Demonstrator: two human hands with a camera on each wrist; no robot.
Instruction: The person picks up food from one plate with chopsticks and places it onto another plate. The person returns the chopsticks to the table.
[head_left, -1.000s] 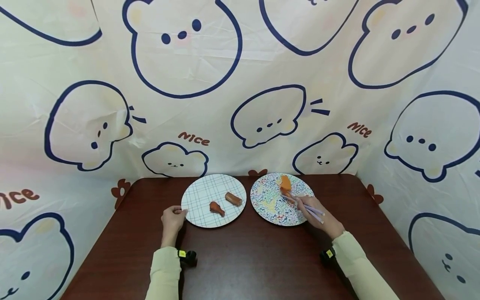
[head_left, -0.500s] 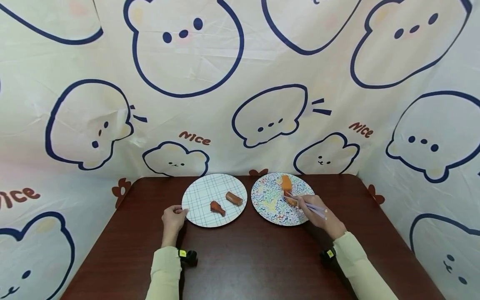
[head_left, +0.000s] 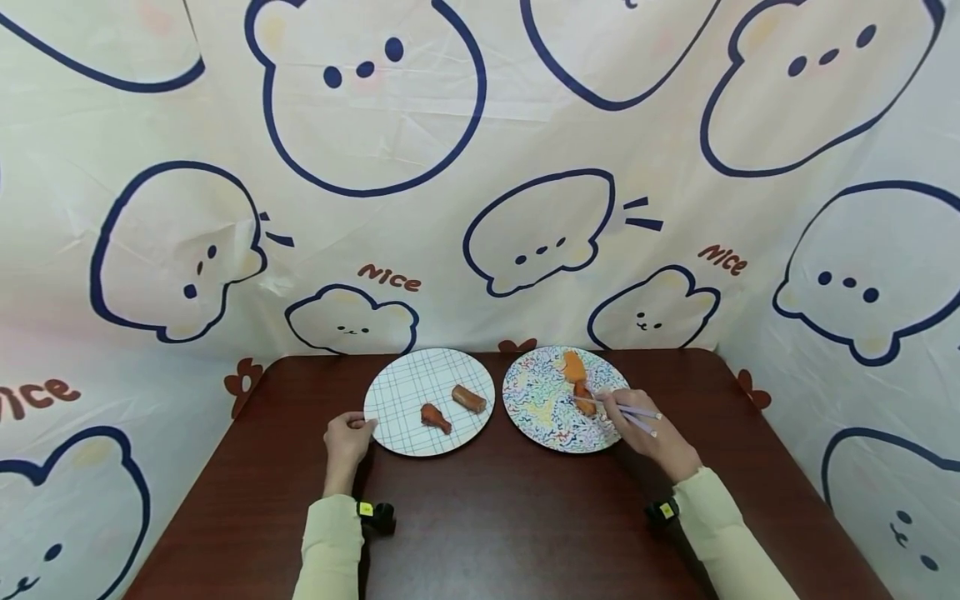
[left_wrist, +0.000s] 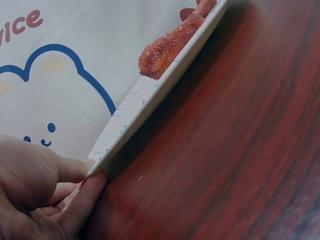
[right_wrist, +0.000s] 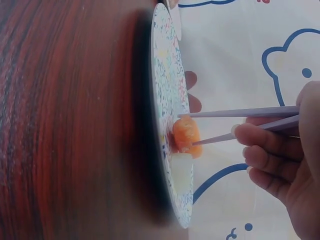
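My left hand point(head_left: 348, 446) pinches the near-left rim of a white plate with a grid pattern point(head_left: 401, 383), thumb above and finger below in the left wrist view. On that plate lie a small chicken drumstick point(left_wrist: 172, 42) and a brown sausage piece point(head_left: 468, 398). My right hand point(head_left: 648, 433) holds a pair of pale purple chopsticks point(right_wrist: 240, 114) over a plate with multicolored speckles point(head_left: 528, 379). The chopstick tips stand either side of a reddish-orange food piece point(head_left: 584, 399) low over this plate. Just behind it lies a yellow-orange piece point(head_left: 574, 367).
A pale piece point(right_wrist: 182, 172) also shows on the speckled plate in the right wrist view. Both plates stand side by side at the far edge of a dark brown table point(head_left: 465, 517). A cloth printed with bears point(head_left: 360, 125) hangs around the back and sides.
The chopsticks and the reddish-orange piece have shifted slightly right and nearer, away from the yellow-orange piece. My right hand has moved a little right. The left hand has stayed at the rim.
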